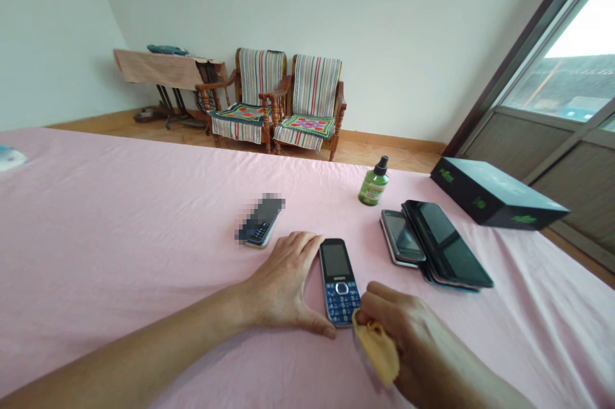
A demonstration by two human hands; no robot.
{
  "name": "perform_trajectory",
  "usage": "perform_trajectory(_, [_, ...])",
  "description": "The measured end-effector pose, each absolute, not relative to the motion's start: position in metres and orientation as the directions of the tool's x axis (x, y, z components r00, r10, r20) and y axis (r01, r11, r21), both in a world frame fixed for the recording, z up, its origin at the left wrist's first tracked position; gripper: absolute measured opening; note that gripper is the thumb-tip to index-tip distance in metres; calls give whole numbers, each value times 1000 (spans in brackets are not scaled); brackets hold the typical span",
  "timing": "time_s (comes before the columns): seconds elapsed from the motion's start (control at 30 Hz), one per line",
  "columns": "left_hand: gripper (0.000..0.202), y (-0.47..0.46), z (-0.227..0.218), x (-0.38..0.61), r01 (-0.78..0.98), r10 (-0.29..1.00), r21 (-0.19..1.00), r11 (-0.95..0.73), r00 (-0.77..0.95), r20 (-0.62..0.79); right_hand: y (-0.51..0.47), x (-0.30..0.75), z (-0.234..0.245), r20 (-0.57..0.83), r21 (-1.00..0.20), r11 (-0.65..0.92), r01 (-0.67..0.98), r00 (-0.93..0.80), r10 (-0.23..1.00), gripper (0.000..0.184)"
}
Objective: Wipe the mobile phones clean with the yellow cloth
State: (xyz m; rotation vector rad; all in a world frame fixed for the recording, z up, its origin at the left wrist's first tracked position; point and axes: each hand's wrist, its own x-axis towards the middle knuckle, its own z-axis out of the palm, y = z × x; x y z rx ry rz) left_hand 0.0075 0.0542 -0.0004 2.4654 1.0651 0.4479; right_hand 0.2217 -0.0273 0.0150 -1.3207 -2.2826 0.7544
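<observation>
A dark blue keypad phone (342, 287) lies face up on the pink bed sheet, its screen turned away from me. My left hand (288, 284) spans its left side, fingertips at the top left corner and thumb along the bottom edge, gripping it lengthwise. Bunched in my closed right hand (396, 319) is a yellow cloth (377, 345), which touches the phone's lower right edge. Some of the cloth is hidden by my fingers. Beyond my left hand lies another keypad phone (262, 223), partly blurred by pixels.
To the right, a smaller phone (403, 236) leans against a stack of larger dark devices (449, 242). A green spray bottle (373, 183) stands behind them, and a black box (494, 191) sits at the far right. Two wooden chairs (307, 95) are by the wall.
</observation>
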Motion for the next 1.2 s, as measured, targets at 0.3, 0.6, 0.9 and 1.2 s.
perform_trajectory(0.3, [107,51,-1,10,603,748,491,-629,642,169,-28,208,7,146,-499,607,618,-631,762,28])
perform_trajectory(0.6, [108,49,1,12,608,754,493,-622,635,169,-28,208,12,120,-497,595,632,-629,768,26])
perform_trajectory(0.9, [111,51,-2,12,615,747,464,-638,640,179,-22,213,28,152,-732,487,477,-582,799,27])
perform_trajectory(1.2, [108,51,-2,13,604,739,463,-649,645,195,-21,203,6,150,-618,514,594,-553,820,26])
